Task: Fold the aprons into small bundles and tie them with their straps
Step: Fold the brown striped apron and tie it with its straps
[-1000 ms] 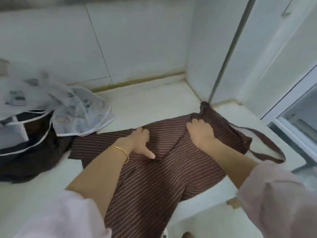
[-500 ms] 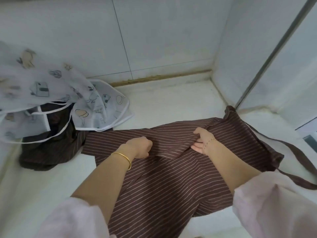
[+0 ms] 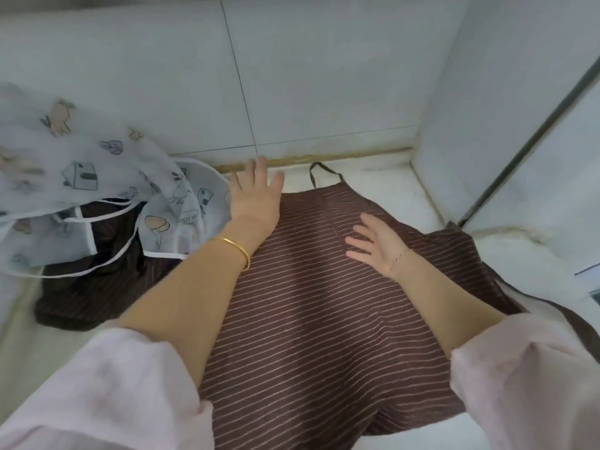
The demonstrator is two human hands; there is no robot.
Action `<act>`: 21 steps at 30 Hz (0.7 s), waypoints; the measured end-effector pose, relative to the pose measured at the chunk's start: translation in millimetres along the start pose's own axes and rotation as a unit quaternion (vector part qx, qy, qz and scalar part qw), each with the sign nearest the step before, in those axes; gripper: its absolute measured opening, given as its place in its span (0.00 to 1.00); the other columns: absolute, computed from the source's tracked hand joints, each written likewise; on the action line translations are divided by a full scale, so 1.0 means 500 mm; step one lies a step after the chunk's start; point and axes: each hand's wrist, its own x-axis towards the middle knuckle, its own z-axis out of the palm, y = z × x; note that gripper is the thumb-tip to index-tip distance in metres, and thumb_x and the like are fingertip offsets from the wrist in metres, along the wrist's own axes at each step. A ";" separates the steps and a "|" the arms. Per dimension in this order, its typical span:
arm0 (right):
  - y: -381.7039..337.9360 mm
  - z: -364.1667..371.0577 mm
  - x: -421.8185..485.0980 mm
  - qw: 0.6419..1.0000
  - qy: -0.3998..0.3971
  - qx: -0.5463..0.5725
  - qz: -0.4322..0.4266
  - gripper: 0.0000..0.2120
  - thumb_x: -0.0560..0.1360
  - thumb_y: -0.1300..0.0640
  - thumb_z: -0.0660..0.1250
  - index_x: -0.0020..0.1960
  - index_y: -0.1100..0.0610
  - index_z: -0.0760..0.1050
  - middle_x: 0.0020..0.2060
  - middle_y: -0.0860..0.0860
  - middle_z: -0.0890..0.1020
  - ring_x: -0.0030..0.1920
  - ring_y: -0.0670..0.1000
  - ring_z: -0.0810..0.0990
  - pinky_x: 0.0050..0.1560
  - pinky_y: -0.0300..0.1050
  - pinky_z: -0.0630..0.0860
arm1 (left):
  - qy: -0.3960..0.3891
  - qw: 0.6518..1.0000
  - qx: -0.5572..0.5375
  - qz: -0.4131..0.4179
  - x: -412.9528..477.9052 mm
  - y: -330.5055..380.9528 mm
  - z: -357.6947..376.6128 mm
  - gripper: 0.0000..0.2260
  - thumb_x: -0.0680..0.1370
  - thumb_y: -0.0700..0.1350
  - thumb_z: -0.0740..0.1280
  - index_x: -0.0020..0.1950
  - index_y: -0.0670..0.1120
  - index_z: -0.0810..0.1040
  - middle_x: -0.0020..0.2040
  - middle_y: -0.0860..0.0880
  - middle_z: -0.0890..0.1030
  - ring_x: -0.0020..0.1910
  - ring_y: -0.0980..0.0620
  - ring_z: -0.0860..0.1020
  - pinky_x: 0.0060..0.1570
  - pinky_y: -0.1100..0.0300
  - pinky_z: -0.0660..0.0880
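A brown apron with thin pale stripes (image 3: 311, 319) lies spread on the white counter, its bib end toward the wall and its neck strap (image 3: 321, 172) looped at the far edge. My left hand (image 3: 256, 193) is flat with fingers spread at the apron's far left corner. My right hand (image 3: 378, 243) hovers or rests open, palm turned left, over the apron's upper right part. A side strap (image 3: 548, 315) trails off to the right.
A sheer white printed apron (image 3: 97, 190) is piled at the left over another dark striped apron (image 3: 97, 287). White tiled walls close the back and right. The white counter (image 3: 383, 186) has a front edge near the lower right.
Both hands let go of the gathered cloth and opened. The apron's bib end is now spread out toward the wall, and the left hand has moved forward to its far corner.
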 end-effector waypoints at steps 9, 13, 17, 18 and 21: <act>0.103 0.033 -0.004 0.874 0.057 -0.477 -0.065 0.13 0.78 0.62 0.60 0.62 0.56 0.72 0.49 0.52 0.78 0.39 0.49 0.79 0.41 0.40 0.79 | -0.244 0.965 -0.086 -0.026 -0.128 0.016 0.139 0.17 0.78 0.41 0.62 0.67 0.44 0.66 0.65 0.41 0.65 0.59 0.42 0.72 0.57 0.50 0.73; 0.130 0.043 -0.016 0.752 0.023 -0.657 -0.042 0.24 0.77 0.57 0.63 0.71 0.51 0.62 0.62 0.54 0.72 0.52 0.55 0.78 0.56 0.48 0.77 | -0.229 0.964 -0.097 -0.093 -0.143 -0.006 0.153 0.20 0.77 0.40 0.63 0.68 0.44 0.64 0.66 0.41 0.62 0.63 0.42 0.68 0.60 0.50 0.71; 0.128 0.060 -0.024 0.717 0.000 -0.697 0.008 0.23 0.75 0.56 0.67 0.66 0.53 0.61 0.47 0.52 0.76 0.42 0.51 0.78 0.47 0.46 0.77 | -0.230 0.967 -0.103 -0.034 -0.134 -0.022 0.173 0.25 0.77 0.37 0.62 0.73 0.51 0.62 0.73 0.40 0.53 0.70 0.40 0.58 0.66 0.47 0.67; 0.124 0.065 -0.024 0.712 0.001 -0.702 0.021 0.23 0.75 0.54 0.67 0.66 0.54 0.60 0.43 0.51 0.76 0.36 0.50 0.76 0.43 0.45 0.77 | -0.242 0.966 -0.094 -0.018 -0.132 -0.020 0.179 0.28 0.77 0.37 0.62 0.75 0.53 0.58 0.75 0.41 0.50 0.72 0.40 0.56 0.67 0.47 0.65; 0.126 0.082 -0.015 0.677 0.014 -0.735 0.034 0.29 0.75 0.49 0.67 0.69 0.53 0.56 0.42 0.50 0.75 0.36 0.49 0.75 0.51 0.49 0.77 | -0.252 0.967 -0.034 0.001 -0.134 -0.010 0.197 0.34 0.77 0.38 0.64 0.78 0.50 0.50 0.76 0.41 0.50 0.73 0.40 0.56 0.67 0.47 0.66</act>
